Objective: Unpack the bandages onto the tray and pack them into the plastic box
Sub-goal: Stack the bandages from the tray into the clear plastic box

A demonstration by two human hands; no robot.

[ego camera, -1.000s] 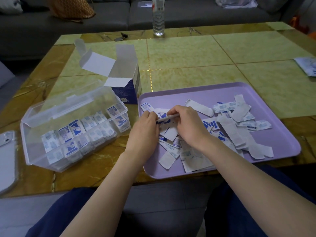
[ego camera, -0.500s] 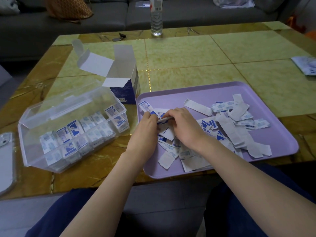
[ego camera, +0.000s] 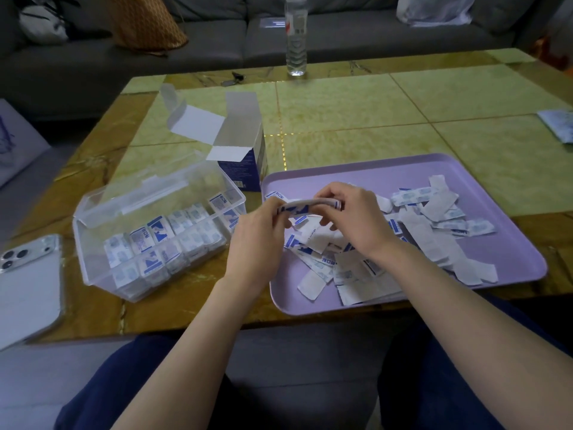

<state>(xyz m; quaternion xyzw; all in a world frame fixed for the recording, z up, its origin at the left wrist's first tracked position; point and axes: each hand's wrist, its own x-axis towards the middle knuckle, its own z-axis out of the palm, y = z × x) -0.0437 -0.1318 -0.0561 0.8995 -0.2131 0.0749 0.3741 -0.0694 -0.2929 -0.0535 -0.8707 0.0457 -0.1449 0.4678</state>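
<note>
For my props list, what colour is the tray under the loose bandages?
Light purple, plain all over; the tray shows best in the head view.

Lilac tray (ego camera: 403,172): flat on the table, strewn with overlapping white-and-blue wrapped bandages (ego camera: 434,231). Small stack of bandages (ego camera: 305,206): level above the tray's left part, pinched at its ends by left hand (ego camera: 257,237) and right hand (ego camera: 356,221). Clear plastic box (ego camera: 90,243): left of the tray, lid open, containing two rows of packed bandages (ego camera: 173,231).

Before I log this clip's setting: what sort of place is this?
Probably a home living room: a grey sofa runs behind a tiled coffee table, which holds a water bottle and a phone.
</note>
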